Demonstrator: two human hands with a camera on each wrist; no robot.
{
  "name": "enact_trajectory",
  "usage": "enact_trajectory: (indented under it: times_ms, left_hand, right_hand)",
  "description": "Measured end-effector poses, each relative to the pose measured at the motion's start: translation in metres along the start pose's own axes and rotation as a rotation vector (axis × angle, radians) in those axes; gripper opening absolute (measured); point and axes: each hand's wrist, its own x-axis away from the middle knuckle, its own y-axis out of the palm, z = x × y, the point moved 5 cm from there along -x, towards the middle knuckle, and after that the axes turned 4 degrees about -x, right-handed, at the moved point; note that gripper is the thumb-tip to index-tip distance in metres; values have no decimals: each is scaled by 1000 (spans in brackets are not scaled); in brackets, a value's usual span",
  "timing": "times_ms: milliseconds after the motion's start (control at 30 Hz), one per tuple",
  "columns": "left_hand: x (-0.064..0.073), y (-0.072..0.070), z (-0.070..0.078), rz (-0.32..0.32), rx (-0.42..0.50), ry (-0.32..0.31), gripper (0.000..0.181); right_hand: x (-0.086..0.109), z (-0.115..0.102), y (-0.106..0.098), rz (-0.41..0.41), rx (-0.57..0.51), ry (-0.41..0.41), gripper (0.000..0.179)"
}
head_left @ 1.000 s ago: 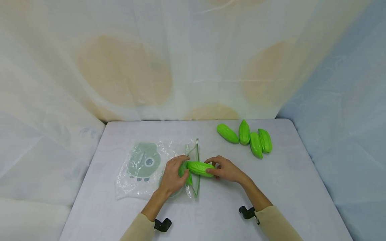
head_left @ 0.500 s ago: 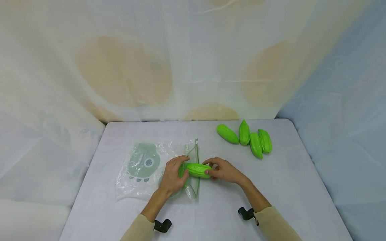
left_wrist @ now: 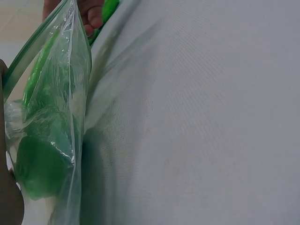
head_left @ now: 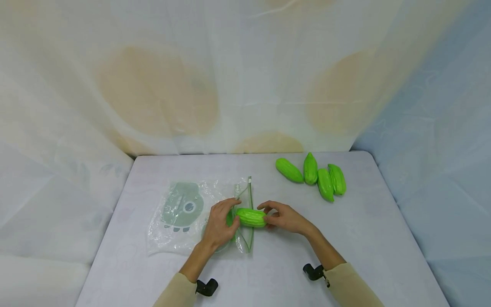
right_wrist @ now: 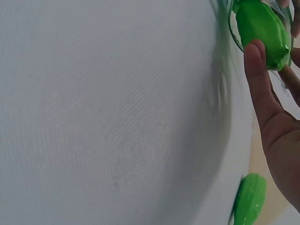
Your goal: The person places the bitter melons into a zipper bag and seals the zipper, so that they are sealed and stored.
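In the head view my right hand (head_left: 285, 218) pinches the right end of a bright green, ridged bitter melon (head_left: 251, 217) between thumb and fingers. The melon's left part lies within the mouth of a clear zip bag (head_left: 215, 189) with green seal strips. My left hand (head_left: 220, 224) lies over the bag's mouth, thumb and fingers spread around the opening and gripping the plastic. Through the plastic in the left wrist view, another green melon (left_wrist: 42, 168) shows inside. The right wrist view shows my thumb against the held melon's tapered end (right_wrist: 265, 37).
Several more bitter melons (head_left: 325, 184) lie together at the back right of the white table (head_left: 368, 238). A green cartoon print (head_left: 183, 204) covers part of the bag. Pale curtains (head_left: 245, 85) hang behind and at both sides.
My right hand has moved slightly left, pushing the bitter melon a little deeper into the bag's mouth. The left hand and the melons at the back stay put.
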Motion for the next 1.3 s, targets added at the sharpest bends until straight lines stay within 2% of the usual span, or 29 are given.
enact_trajectory:
  times_ms: [433, 700, 933, 1300]
  left_hand:
    - [0, 0, 0, -5, -4, -6, 45]
    - [0, -1, 1, 19, -4, 17, 46]
    - [-1, -2, 3, 11, -8, 9, 45]
    - [0, -2, 5, 0, -13, 5, 45]
  right_hand:
    - [-3, 0, 4, -48, -53, -34, 36]
    - [-4, -2, 10, -75, -37, -40, 35]
    - [-4, -2, 15, -94, -53, -39, 34]
    - [-6, -5, 19, -46, 75, -49, 37]
